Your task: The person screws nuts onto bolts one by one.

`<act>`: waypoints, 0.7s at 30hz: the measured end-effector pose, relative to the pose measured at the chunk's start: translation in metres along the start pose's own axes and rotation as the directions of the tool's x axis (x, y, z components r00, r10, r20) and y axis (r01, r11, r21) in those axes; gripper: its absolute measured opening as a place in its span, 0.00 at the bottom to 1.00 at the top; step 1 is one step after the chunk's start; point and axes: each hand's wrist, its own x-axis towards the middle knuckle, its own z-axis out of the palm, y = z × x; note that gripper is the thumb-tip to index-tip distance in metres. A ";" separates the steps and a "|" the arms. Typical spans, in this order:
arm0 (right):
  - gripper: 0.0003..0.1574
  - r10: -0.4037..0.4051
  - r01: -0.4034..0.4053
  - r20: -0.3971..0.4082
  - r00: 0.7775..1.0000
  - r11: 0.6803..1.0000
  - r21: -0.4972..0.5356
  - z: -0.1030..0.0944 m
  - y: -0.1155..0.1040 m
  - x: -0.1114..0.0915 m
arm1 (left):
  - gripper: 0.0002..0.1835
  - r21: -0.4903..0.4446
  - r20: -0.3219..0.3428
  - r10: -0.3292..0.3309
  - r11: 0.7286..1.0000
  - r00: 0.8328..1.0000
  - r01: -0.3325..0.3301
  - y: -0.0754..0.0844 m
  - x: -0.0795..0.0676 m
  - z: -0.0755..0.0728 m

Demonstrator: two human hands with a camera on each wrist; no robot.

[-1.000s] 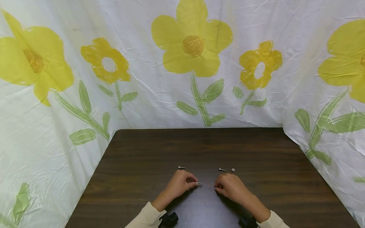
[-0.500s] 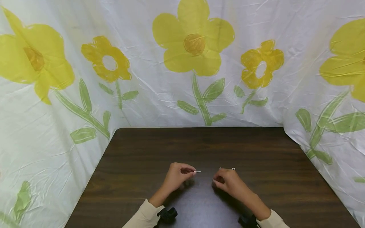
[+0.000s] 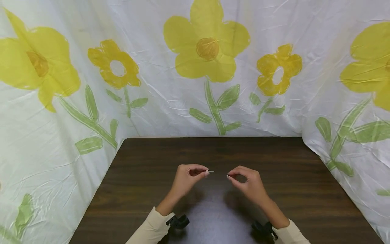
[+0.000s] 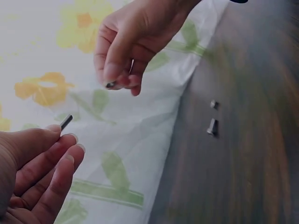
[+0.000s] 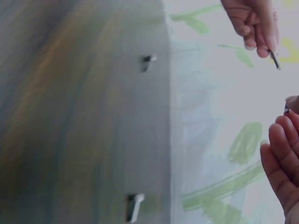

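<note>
Between thumb and fingertips my left hand [image 3: 186,178] pinches a thin metal bolt [image 3: 211,171], its threaded end pointing toward the right hand. That shank [image 4: 67,122] sticks out past the thumb in the left wrist view; the head is hidden by the fingers. My right hand [image 3: 247,181] faces it across a small gap, pinching a small dark metal nut [image 4: 110,85] at its fingertips. Both hands are raised over the dark wood table [image 3: 213,152]. In the right wrist view the nut [image 5: 287,109] is mostly covered by thumb and finger.
On the table lie a loose bolt [image 4: 212,127] and a small nut [image 4: 214,104]. Another bolt [image 5: 148,60] lies farther along in the right wrist view. A white flowered curtain [image 3: 158,112] hangs behind and beside the table.
Both hands have lifted from near the tabletop, the left one first, and moved up and away from the body, still pinching the bolt and the nut. The loose hardware is now largely hidden behind them.
</note>
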 end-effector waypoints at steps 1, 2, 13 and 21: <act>0.15 -0.004 0.004 -0.021 1.000 1.000 0.017 0.000 -0.004 0.003 | 0.04 -0.010 -0.002 0.002 1.000 1.000 -0.002 0.002 0.001 0.000; 0.15 -0.009 0.011 -0.040 0.999 0.999 0.034 -0.001 -0.010 0.007 | 0.04 -0.021 -0.003 0.004 1.000 1.000 -0.004 0.005 0.002 0.000; 0.17 -0.044 0.067 -0.116 0.992 0.978 0.199 -0.007 -0.062 0.038 | 0.07 -0.194 0.000 0.048 0.980 0.999 -0.047 0.032 0.005 0.004; 0.19 -0.019 0.053 -0.116 0.993 0.952 0.301 0.000 -0.055 0.040 | 0.07 -0.221 0.013 0.107 0.970 0.994 -0.102 0.046 0.008 0.005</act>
